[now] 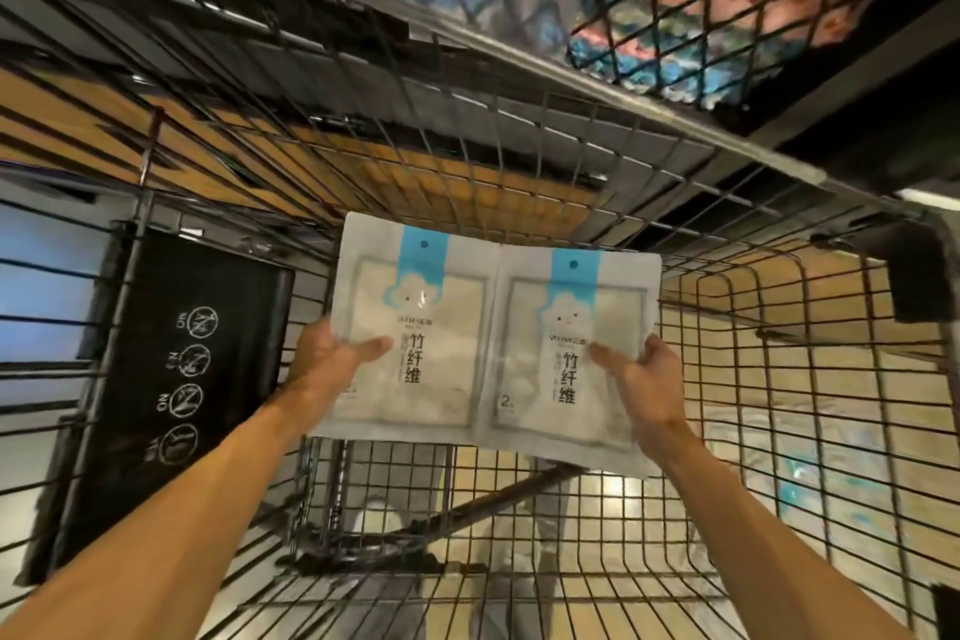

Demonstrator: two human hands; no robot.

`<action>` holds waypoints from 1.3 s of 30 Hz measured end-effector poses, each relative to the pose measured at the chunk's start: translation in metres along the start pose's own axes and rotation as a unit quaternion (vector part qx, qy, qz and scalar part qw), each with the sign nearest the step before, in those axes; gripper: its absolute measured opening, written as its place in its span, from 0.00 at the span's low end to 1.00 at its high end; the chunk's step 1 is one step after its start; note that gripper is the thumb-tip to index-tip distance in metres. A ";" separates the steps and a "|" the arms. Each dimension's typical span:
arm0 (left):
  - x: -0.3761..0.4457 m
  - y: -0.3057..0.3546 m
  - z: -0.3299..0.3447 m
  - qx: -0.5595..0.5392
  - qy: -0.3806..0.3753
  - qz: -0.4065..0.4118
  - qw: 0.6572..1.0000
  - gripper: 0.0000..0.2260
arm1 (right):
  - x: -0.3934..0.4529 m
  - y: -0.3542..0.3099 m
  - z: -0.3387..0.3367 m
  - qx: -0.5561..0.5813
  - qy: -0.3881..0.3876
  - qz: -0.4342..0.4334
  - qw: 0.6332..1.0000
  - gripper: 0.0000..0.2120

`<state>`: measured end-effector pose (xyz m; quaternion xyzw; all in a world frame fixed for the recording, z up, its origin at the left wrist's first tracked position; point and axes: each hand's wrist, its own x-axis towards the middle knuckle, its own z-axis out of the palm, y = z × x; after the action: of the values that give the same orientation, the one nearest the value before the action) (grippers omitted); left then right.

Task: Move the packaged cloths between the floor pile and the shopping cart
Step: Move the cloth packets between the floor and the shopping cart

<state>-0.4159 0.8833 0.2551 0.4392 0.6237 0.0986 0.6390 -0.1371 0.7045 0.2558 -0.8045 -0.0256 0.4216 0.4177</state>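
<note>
Two white packaged cloths (485, 346) (blue tabs, cloud faces) held flat, side by side, inside the wire shopping cart (779, 379).

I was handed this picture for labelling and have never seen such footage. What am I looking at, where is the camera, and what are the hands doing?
There is no machine here: a person wears one wide-angle camera on the head, looking down along both bare arms. Below is a wire shopping cart; the floor shows through its mesh. The left hand and the right hand each grip one white cloth packet: the left packet and the right packet, held side by side, flat, inside the cart. The black flap on the left bears warning symbols.
</note>
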 end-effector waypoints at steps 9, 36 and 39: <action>0.005 -0.026 0.009 0.119 0.063 0.089 0.987 0.34 | -0.006 0.014 0.017 -0.189 0.111 -0.096 0.971 0.20; -0.046 0.029 0.019 0.657 0.118 0.183 0.722 0.33 | -0.050 -0.052 -0.016 -0.670 0.056 -0.190 0.716 0.33; -0.079 0.075 0.017 0.654 0.118 0.193 0.722 0.33 | -0.080 -0.091 -0.030 -0.645 0.057 -0.212 0.732 0.33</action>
<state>-0.3855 0.8671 0.3593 0.8436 0.5053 -0.1622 0.0816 -0.1393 0.7121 0.3806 -0.8767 -0.4378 0.1578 -0.1219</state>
